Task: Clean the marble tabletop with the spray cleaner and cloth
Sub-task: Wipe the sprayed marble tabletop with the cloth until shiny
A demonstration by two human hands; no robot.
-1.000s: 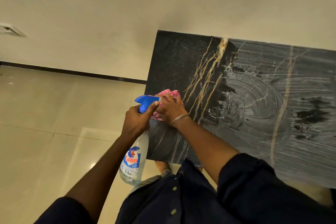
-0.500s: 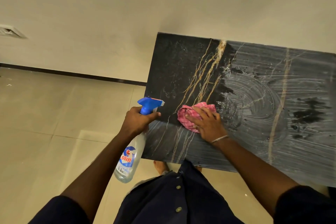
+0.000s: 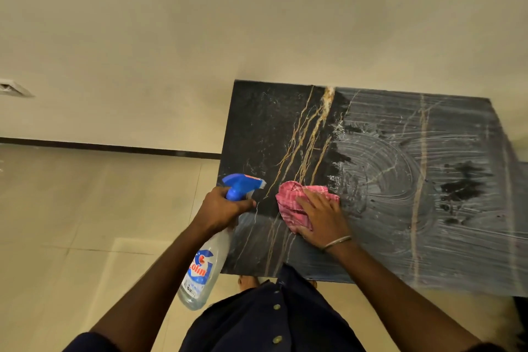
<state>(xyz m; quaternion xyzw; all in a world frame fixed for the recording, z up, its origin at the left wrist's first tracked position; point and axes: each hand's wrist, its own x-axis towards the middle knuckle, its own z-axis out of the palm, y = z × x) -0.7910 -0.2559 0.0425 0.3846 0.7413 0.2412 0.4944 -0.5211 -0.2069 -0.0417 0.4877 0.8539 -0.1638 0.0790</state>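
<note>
One Colin spray bottle [image 3: 205,263] gripped in the left hand [image 3: 221,208]; one pink cloth [image 3: 291,203] under the right hand [image 3: 323,217], fingers flat; streaked black marble table [image 3: 400,180], beige tiled floor [image 3: 71,208].

Pink cloth [image 3: 289,204] on smeared tabletop [image 3: 445,237]; spray cleaner [image 3: 201,271] tilted

We see a warm, yellowish and rather dim indoor light. The wall [image 3: 257,8] is evenly lit and darkens softly near the tabletop [image 3: 257,128]. A pale reflection lies on the floor [image 3: 71,208] tiles at lower left. Wet streaks on the tabletop's right half catch the light grey. The wide lens slants straight edges; the far right edge and lower right corner smear into blur. The middle is sharp.
</note>
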